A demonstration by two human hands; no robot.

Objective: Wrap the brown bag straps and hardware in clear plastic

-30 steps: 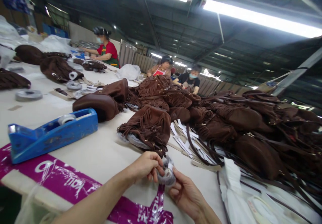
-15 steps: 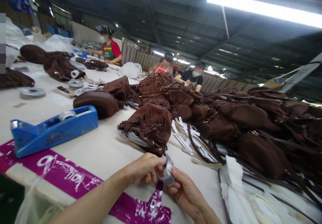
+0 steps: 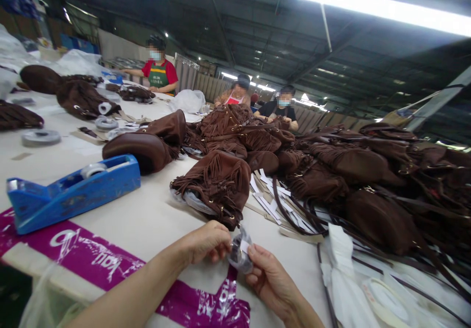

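In the head view, the person's right hand (image 3: 268,274) pinches a plastic-wrapped bundle (image 3: 240,261) between thumb and curled fingers, with a small white piece (image 3: 245,246) by the thumb tip. The left hand (image 3: 209,243) has its fingers bent in at the bundle's opposite side; whether they grip it or only rest against it cannot be told. The bundle thus sits between the two sets of fingertips, just beyond them lies a fringed brown bag (image 3: 215,185), and just below them a purple printed strip (image 3: 110,264) runs off to the left.

A likely trouble is the slick-looking wrap sliding out of the right-hand pinch, should the left fingers pull without a firm hold. The white piece could crease or slip off if the thumb shifts. The purple strip, so near beneath the fingers, might snag the loose plastic if the hands drop. The blue tape dispenser (image 3: 73,190), well to the left of the fingers, seems out of the way.

The left fingertips are partly hidden behind their own knuckles, the bundle's contents are blurred by the plastic, any link between bundle and bag is unclear, and both forearms are cut off by the lower edge
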